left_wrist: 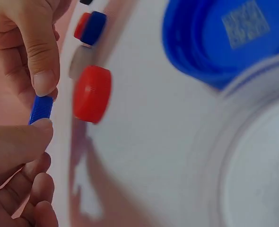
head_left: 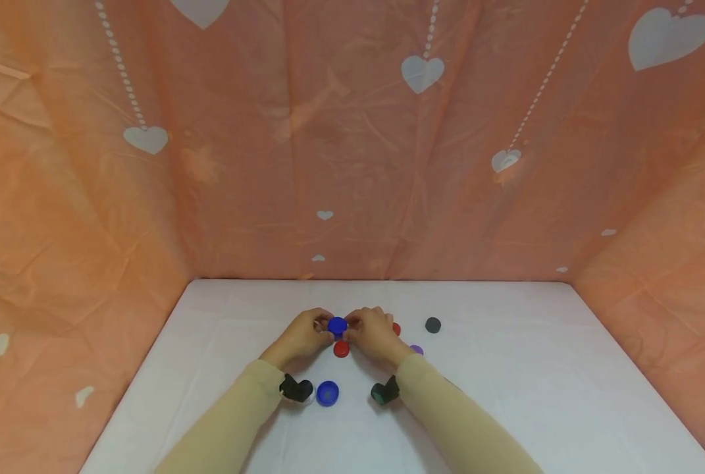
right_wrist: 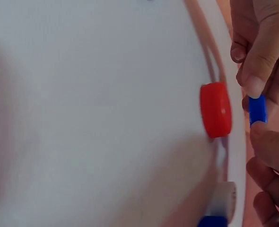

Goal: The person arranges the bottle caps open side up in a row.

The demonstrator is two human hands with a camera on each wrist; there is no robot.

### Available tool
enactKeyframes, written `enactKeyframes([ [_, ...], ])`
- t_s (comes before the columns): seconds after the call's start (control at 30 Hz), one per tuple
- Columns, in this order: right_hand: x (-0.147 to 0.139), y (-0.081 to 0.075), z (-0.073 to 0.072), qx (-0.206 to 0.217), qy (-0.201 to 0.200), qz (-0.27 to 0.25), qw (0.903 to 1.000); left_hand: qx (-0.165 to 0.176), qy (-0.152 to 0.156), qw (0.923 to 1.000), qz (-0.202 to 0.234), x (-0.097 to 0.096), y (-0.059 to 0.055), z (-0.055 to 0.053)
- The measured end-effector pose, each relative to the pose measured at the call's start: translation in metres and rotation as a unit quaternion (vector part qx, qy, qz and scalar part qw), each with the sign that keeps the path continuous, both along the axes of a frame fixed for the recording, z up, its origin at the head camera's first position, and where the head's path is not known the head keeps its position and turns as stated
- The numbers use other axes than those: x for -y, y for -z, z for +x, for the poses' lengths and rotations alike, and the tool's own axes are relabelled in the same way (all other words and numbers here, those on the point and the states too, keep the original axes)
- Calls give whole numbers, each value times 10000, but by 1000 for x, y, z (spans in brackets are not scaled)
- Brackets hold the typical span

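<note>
1. Centrally, the blue cap [head_left: 337, 324] sits between the two hands, raised off the bench [head_left: 506, 395], its round face turned up toward the head view.
2. The left hand [head_left: 301, 337] pinches one side of it; that grip is narrow, thumb on the cap's edge.
3. The right hand [head_left: 376, 334] pinches the opposite side in the same way, its grip just as narrow, so the cap bridges both.
4. Both wrist views show a short strip of the cap's ridged side between the thumb tips, which are near each other but apart. How far the fingers reach behind the cap is hidden.
5. One red cap [head_left: 341, 349] lies on the bench between the hands, just on the person's side of the blue cap and lower than the grip.
6. Another red cap [head_left: 396, 328] shows past the right hand, partly hidden by it. A purple cap [head_left: 417, 349] peeks out beside the right wrist, and a dark cap [head_left: 433, 325] lies farther right, well apart from the grip.
7. A white cap [left_wrist: 82, 61] shows blurred behind the nearer red cap in the left wrist view.
8. Close to the person, a blue lid [head_left: 328, 394] lies open side up; the left wrist view shows a square code [left_wrist: 245, 23] inside it.
</note>
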State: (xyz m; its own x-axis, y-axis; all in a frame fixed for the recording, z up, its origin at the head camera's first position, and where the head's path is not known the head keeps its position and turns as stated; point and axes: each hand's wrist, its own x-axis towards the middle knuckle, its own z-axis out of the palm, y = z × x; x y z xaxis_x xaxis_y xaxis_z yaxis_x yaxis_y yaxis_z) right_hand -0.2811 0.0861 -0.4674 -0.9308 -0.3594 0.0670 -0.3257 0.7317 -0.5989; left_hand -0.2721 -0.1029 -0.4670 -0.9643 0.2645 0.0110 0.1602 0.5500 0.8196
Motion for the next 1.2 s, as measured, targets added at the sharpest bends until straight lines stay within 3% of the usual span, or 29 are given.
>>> enactKeyframes([
  [0.3, -8, -10, 15, -365, -111, -403, 9985, -171, -12, 9997, 194, 2, -11, 12],
  [0.47, -14, -9, 33, 150, -118, -796, 9966, 6, 210, 9987, 464, 6, -9, 27],
  [0.63, -18, -5, 45, 458, -85, -937, 9945, -144, 472, 9972, 562, 7, -5, 37],
  [1.2, -19, -8, 51, 355, -54, -954, 9948, -156, 454, 9977, 488, 6, -9, 43],
])
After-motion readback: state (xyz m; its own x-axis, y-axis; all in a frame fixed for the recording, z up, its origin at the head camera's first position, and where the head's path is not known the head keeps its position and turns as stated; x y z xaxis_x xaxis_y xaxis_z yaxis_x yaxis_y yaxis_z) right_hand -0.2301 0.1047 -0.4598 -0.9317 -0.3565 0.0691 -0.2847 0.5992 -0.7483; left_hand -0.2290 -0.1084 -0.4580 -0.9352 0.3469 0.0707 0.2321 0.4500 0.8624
